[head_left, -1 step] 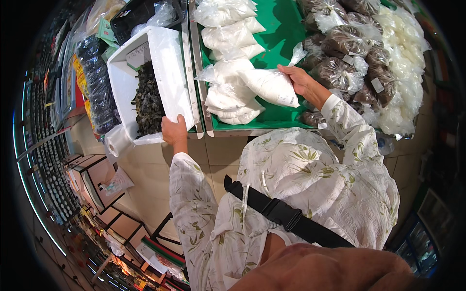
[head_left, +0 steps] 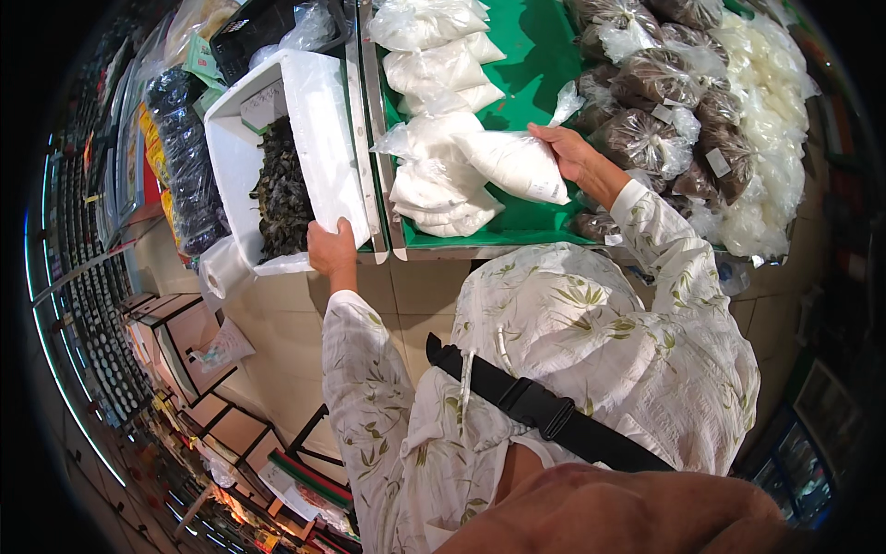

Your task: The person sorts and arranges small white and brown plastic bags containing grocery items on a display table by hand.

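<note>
My right hand (head_left: 570,155) grips a clear plastic bag of white powder (head_left: 512,164) near its twisted neck. The bag leans over the right side of a stack of similar white bags (head_left: 441,175) in a green-lined bin (head_left: 531,78). At the lower left, my left hand (head_left: 332,247) is closed on the near right corner of a white foam box (head_left: 328,138); part of its fingers is hidden. Inside that box lies a heap of dark, leafy dried stuff (head_left: 281,189), apart from my fingers.
Bags of dark brown contents (head_left: 651,138) and pale, translucent bags (head_left: 757,138) fill the right side. Left of the foam box are dark wrapped packs (head_left: 185,166) and a roll of clear plastic bags (head_left: 224,268). A black crate (head_left: 263,37) stands behind. Shelves (head_left: 180,342) stand lower left.
</note>
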Tool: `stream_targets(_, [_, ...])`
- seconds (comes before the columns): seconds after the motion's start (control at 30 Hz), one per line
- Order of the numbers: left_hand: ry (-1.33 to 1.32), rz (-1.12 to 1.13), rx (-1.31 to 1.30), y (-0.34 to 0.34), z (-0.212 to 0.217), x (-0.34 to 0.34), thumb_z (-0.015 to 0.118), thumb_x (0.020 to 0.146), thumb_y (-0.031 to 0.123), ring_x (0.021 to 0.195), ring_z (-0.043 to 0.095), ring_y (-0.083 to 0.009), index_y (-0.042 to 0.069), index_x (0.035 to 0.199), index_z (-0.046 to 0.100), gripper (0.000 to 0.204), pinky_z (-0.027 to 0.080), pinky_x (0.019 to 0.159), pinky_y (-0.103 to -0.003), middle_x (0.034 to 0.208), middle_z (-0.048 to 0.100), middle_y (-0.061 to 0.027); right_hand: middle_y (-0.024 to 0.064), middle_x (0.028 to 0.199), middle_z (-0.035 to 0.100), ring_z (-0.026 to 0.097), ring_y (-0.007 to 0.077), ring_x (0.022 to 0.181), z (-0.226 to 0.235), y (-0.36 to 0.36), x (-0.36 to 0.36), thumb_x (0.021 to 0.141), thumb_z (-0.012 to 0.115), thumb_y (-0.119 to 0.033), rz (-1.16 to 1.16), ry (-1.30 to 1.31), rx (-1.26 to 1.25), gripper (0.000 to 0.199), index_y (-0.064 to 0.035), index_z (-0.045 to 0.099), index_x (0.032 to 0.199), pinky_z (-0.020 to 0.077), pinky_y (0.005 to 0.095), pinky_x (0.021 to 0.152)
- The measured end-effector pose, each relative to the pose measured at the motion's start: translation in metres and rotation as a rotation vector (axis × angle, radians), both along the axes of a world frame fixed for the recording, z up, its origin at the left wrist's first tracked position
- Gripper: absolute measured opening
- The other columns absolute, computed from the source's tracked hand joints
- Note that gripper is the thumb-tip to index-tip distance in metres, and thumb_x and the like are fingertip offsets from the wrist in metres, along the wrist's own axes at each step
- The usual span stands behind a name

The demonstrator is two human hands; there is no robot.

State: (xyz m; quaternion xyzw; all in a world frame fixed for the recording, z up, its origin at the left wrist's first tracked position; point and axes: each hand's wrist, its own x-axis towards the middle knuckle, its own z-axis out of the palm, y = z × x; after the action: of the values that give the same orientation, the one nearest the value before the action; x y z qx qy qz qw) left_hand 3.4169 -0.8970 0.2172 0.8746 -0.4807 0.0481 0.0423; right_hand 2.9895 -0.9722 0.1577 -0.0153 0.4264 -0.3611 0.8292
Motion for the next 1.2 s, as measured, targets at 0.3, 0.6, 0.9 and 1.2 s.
stream_targets(0.3, [-0.019,-0.010,-0.009,0.000,-0.004,0.003,0.065,0.073,0.040,0.088,0.061,-0.0364,0.004,0.091,0.055,0.041,0.049,0.071,-0.050,0.094,0.062,-0.0148,0.0147,0.098,0.066,0.065,0.0233,0.087,0.007,-0.009,0.006,0.093,0.060,-0.018,0.014,0.058,-0.051,0.026,0.0056,0.058,0.104,0.0536,0.0376,0.080])
stream_targets(0.6, [-0.035,-0.022,-0.015,-0.001,-0.004,0.003,0.066,0.072,0.039,0.088,0.061,-0.0362,0.004,0.091,0.055,0.041,0.049,0.070,-0.050,0.094,0.062,-0.0145,0.0078,0.081,0.066,0.062,0.0125,0.066,0.046,-0.061,0.065,0.089,0.065,-0.022,0.077,0.196,-0.548,0.027,0.0049,0.064,0.088,0.0505,0.0280,0.057])
stream_targets(0.9, [-0.013,-0.028,-0.049,-0.001,-0.001,0.001,0.066,0.072,0.038,0.086,0.061,-0.0366,0.003,0.090,0.054,0.041,0.049,0.070,-0.050,0.093,0.062,-0.0149,0.0207,0.087,0.066,0.061,0.0415,0.080,-0.005,-0.089,0.151,0.085,0.058,-0.037,0.716,1.276,-1.375,0.036,-0.0017,0.065,0.085,0.0482,0.0484,0.071])
stream_targets(1.2, [0.000,-0.010,-0.037,0.003,0.000,-0.003,0.065,0.073,0.038,0.085,0.061,-0.0392,0.003,0.091,0.054,0.040,0.048,0.071,-0.051,0.094,0.063,-0.0163,0.0170,0.101,0.060,0.057,0.0366,0.096,-0.017,-0.082,0.153,0.076,0.067,-0.026,0.363,1.254,-1.464,0.035,-0.0062,0.057,0.103,0.0471,0.0446,0.081])
